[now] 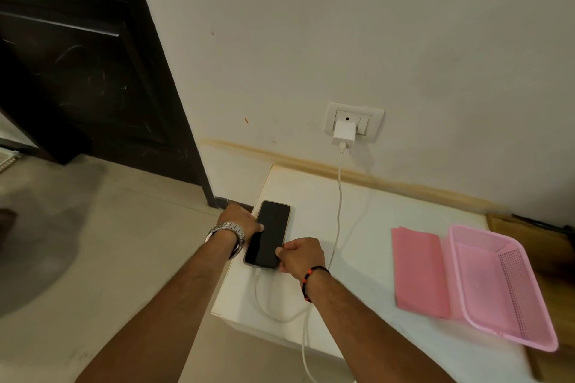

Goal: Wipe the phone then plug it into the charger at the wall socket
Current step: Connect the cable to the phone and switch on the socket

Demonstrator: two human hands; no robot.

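Observation:
A black phone (268,232) lies screen up near the left edge of a white table (367,227). My left hand (241,221) grips its left side, thumb on the screen. My right hand (300,255) pinches its lower right corner. A white cable (338,211) runs down from the white charger (342,134) in the wall socket (354,118), loops over the table and reaches the phone's bottom end, where the plug sits at the port. A folded pink cloth (418,270) lies to the right.
A pink plastic basket (504,286) stands at the table's right, next to the cloth. A dark wooden door (77,56) fills the upper left. Beige floor (77,242) lies to the left of the table. Part of the cable hangs over the table's front edge.

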